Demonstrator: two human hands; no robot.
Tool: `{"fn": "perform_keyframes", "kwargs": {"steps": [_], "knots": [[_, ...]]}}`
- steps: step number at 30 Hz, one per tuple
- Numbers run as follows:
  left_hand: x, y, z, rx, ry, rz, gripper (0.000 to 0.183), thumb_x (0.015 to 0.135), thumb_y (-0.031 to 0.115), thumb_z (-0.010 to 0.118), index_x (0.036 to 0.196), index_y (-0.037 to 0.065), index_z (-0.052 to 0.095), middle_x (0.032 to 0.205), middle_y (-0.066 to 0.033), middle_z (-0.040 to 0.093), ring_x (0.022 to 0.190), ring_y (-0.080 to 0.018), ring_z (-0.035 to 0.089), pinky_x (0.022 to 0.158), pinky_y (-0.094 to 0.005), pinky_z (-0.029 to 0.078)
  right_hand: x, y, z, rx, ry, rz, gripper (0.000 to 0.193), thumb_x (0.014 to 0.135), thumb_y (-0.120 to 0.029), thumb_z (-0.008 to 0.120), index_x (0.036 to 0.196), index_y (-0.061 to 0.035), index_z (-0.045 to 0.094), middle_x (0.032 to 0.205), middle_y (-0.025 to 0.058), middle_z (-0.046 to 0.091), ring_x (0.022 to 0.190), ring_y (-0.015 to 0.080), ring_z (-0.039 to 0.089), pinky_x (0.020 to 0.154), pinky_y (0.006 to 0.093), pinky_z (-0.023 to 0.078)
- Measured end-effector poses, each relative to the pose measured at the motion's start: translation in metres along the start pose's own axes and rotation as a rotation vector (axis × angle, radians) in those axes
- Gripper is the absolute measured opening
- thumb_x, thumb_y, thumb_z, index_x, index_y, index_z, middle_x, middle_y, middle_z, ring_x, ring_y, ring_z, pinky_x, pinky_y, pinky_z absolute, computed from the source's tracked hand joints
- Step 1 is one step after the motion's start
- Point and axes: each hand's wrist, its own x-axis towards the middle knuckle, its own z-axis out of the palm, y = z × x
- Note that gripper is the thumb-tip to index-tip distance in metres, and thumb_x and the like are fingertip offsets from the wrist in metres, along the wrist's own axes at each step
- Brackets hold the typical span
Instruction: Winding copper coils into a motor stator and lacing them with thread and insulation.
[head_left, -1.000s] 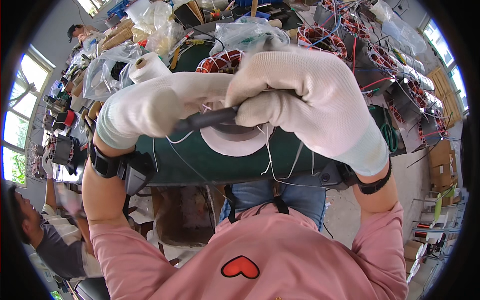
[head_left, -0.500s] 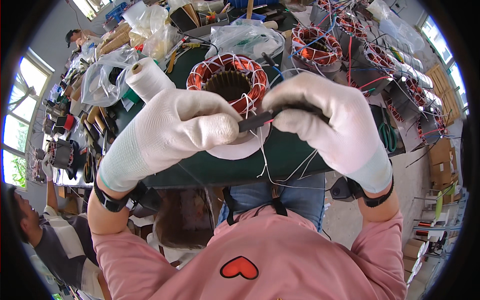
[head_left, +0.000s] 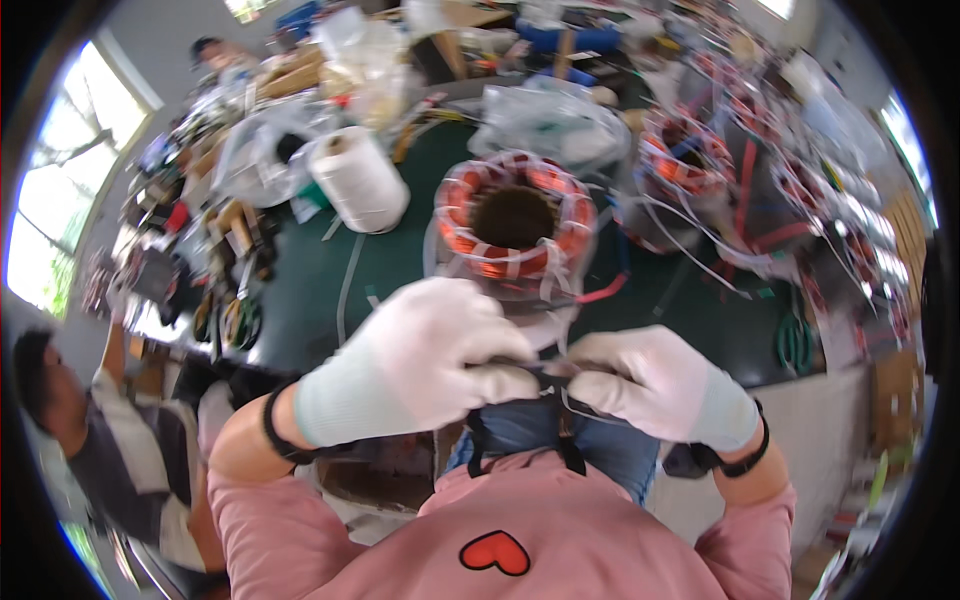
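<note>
Both hands wear white knitted gloves and meet close to my body, at the table's near edge. Fingers and thumb of my left hand [head_left: 435, 360] pinch one end of a small black sleeve [head_left: 552, 381]. On its other side my right hand [head_left: 665, 385] pinches too, with a thin white string between the two hands. Motion blurs the sleeve, and the fingers hide most of it. Just beyond stands a motor stator [head_left: 455, 205] with copper windings laced in white, its bore facing up. A red lead [head_left: 605, 291] sticks out at its right.
A white thread spool [head_left: 360, 185] stands left of the stator. More wound stators [head_left: 685, 155] crowd the right, with green-handled scissors [head_left: 794, 345] near them. Tools [head_left: 235, 230] and plastic bags [head_left: 548, 125] lie left and behind. Another person [head_left: 130, 430] works at far left.
My hands have come back toward my body with the black sleeve, away from the stator. The view has shifted, so the stator and spool show more fully.
</note>
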Motion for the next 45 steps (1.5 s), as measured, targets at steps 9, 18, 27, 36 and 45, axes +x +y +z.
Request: {"fn": "perform_keyframes", "kwargs": {"steps": [9,18,27,36,45], "knots": [[-0.006,0.006,0.032,0.211,0.025,0.015,0.019,0.083,0.035,0.067,0.080,0.017,0.069,0.072,-0.0039,0.059,0.075,-0.0248,0.060,0.069,-0.0385,0.047,-0.004,0.008,0.015,-0.043,-0.001,0.155,0.065,0.096,-0.058,0.057,0.091,0.0054,0.068,0.063,0.0028,0.058,0.060,0.0105,0.053,0.055,0.0274,0.041],[-0.012,0.006,0.027,0.229,0.028,0.036,0.023,0.073,0.024,0.075,0.091,0.012,0.069,0.072,-0.0039,0.056,0.074,-0.0287,0.057,0.076,-0.0423,0.046,0.008,0.025,0.021,-0.290,0.040,-0.211,0.024,0.094,-0.029,0.066,0.098,-0.0051,0.069,0.082,0.0165,0.066,0.076,0.0373,0.065,0.063,0.0425,0.050],[-0.006,0.006,0.041,0.245,0.038,0.063,0.025,0.066,0.025,0.076,0.086,0.011,0.072,0.070,-0.0033,0.053,0.077,-0.0311,0.057,0.088,-0.0459,0.044,-0.004,0.036,0.027,-0.300,0.101,-0.132,0.030,0.095,-0.035,0.066,0.098,-0.0053,0.069,0.081,0.0156,0.066,0.075,0.0355,0.066,0.063,0.0398,0.051],[-0.010,0.006,0.050,0.276,-0.015,0.063,0.028,0.064,0.024,0.076,0.088,0.011,0.071,0.069,-0.0028,0.052,0.072,-0.0271,0.054,0.089,-0.0462,0.044,-0.006,0.049,0.032,-0.260,0.157,-0.222,0.028,0.096,-0.035,0.064,0.094,-0.0079,0.067,0.078,0.0148,0.065,0.072,0.0360,0.065,0.061,0.0406,0.052],[-0.009,0.007,0.062,0.187,0.133,0.088,0.031,0.061,0.019,0.078,0.090,0.010,0.071,0.068,-0.0022,0.052,0.068,-0.0252,0.054,0.088,-0.0450,0.047,-0.009,0.047,0.029,-0.263,0.154,-0.238,0.025,0.094,-0.033,0.067,0.094,-0.0087,0.070,0.078,0.0146,0.064,0.071,0.0348,0.064,0.062,0.0401,0.051]]}}
